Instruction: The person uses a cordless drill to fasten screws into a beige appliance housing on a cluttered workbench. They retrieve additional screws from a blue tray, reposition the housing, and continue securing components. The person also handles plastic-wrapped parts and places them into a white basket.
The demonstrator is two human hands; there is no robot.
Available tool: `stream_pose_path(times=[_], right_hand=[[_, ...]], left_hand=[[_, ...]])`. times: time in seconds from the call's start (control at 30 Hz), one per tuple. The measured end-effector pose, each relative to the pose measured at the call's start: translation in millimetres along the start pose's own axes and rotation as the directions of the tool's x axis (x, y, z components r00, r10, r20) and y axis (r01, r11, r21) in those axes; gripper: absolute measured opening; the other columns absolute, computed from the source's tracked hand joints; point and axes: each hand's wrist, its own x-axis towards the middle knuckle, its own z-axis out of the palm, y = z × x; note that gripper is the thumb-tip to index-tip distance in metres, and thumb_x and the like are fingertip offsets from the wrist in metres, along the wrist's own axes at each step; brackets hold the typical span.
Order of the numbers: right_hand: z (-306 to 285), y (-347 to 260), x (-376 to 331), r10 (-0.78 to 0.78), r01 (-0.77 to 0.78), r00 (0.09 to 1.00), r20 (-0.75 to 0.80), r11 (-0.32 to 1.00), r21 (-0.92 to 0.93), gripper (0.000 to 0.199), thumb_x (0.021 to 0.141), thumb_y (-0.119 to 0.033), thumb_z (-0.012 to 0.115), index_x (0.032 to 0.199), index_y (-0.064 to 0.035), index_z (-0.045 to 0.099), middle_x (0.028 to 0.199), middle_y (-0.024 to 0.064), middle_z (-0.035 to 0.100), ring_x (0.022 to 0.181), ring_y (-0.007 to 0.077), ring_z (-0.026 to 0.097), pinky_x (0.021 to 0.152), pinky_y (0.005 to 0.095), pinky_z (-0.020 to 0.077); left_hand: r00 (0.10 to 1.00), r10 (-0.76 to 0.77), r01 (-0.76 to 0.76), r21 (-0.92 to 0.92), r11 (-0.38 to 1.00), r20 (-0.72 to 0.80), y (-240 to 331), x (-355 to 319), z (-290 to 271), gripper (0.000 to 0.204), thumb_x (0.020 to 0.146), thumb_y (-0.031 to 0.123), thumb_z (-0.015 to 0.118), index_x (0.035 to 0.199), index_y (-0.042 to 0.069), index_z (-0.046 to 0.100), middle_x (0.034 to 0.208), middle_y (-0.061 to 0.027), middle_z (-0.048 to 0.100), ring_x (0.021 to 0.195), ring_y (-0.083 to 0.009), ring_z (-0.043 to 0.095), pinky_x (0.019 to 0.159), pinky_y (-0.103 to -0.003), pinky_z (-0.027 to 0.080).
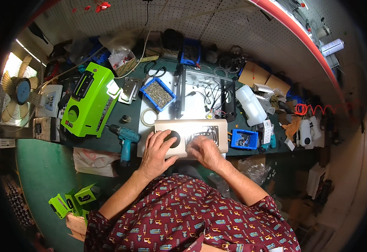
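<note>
A beige sheet-metal cover (190,124) with a round dark hole and a dark cut-out plate (208,132) lies at the bench's near edge, in front of me. My left hand (156,152) rests on its left part, fingers spread beside the round hole and thumb apart. Over the right part, my right hand (207,152) has its fingers curled together at the lower left of the cut-out plate; anything between the fingertips is hidden. Just behind the cover stands an open metal frame (186,94) with loose black wires (211,94) inside.
Left of the cover are a teal cordless drill (127,140), a tape roll (149,117) and a bright green machine housing (92,101). A blue bin of screws (158,94) sits behind. To the right are a blue parts bin (244,139) and a white plastic tank (251,105).
</note>
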Motion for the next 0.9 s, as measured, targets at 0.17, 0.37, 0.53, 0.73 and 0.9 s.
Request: stream_pose_path(times=[0.17, 0.37, 0.53, 0.73, 0.9], right_hand=[[-6, 0, 11, -0.024, 0.026, 0.999, 0.047, 0.999, -0.044, 0.013, 0.088, -0.014, 0.073, 0.091, -0.0019, 0.072, 0.081, 0.0204, 0.07, 0.08, 0.0398, 0.069, 0.072, 0.0468, 0.0537], [-9, 4, 24, 0.186, -0.2, 0.974, 0.127, 0.974, 0.11, 0.009, 0.084, -0.014, 0.076, 0.085, -0.0045, 0.076, 0.072, 0.0134, 0.071, 0.065, 0.0228, 0.068, 0.064, 0.0384, 0.0519], [-8, 18, 33, 0.286, -0.315, 0.929, 0.234, 0.944, 0.096, 0.011, 0.082, -0.017, 0.078, 0.083, -0.0062, 0.078, 0.076, 0.0099, 0.074, 0.069, 0.0193, 0.069, 0.069, 0.0368, 0.0544], [-16, 11, 37, 0.226, -0.247, 0.937, 0.265, 0.968, 0.046, 0.018, 0.083, -0.021, 0.08, 0.082, -0.0037, 0.075, 0.073, 0.0122, 0.072, 0.067, 0.0209, 0.067, 0.069, 0.0372, 0.0539], [-28, 7, 57, 0.139, -0.283, 0.943, 0.301, 0.813, 0.509, 0.022, 0.099, -0.02, 0.068, 0.094, 0.0011, 0.07, 0.081, 0.0033, 0.07, 0.071, 0.0096, 0.062, 0.065, 0.0278, 0.0527]], left_hand=[[1.0, 0.01, -0.01, -0.044, 0.999, 0.011, -4, 0, 0, 0.062, 0.072, 0.019, 0.086, 0.128, 0.005, 0.063, 0.145, -0.0161, 0.05, 0.137, -0.0378, 0.042, 0.117, -0.05, 0.031], [0.999, 0.03, -0.029, -0.054, 0.998, 0.02, -7, 5, -4, 0.061, 0.073, 0.019, 0.086, 0.127, 0.006, 0.062, 0.143, -0.0159, 0.05, 0.136, -0.0391, 0.041, 0.115, -0.05, 0.035], [0.998, 0.055, -0.052, -0.058, 0.997, 0.041, -10, -1, 0, 0.061, 0.074, 0.021, 0.086, 0.128, 0.007, 0.063, 0.143, -0.0136, 0.05, 0.136, -0.0376, 0.041, 0.114, -0.049, 0.037], [0.995, 0.096, -0.094, -0.183, 0.979, 0.004, -19, 2, -7, 0.062, 0.074, 0.021, 0.086, 0.13, 0.006, 0.063, 0.143, -0.0141, 0.052, 0.136, -0.037, 0.042, 0.115, -0.048, 0.037], [0.94, -0.149, 0.101, -0.167, 0.981, -0.307, -50, -25, -22, 0.055, 0.074, 0.009, 0.078, 0.127, 0.002, 0.061, 0.134, -0.017, 0.059, 0.125, -0.0377, 0.053, 0.109, -0.047, 0.042]])
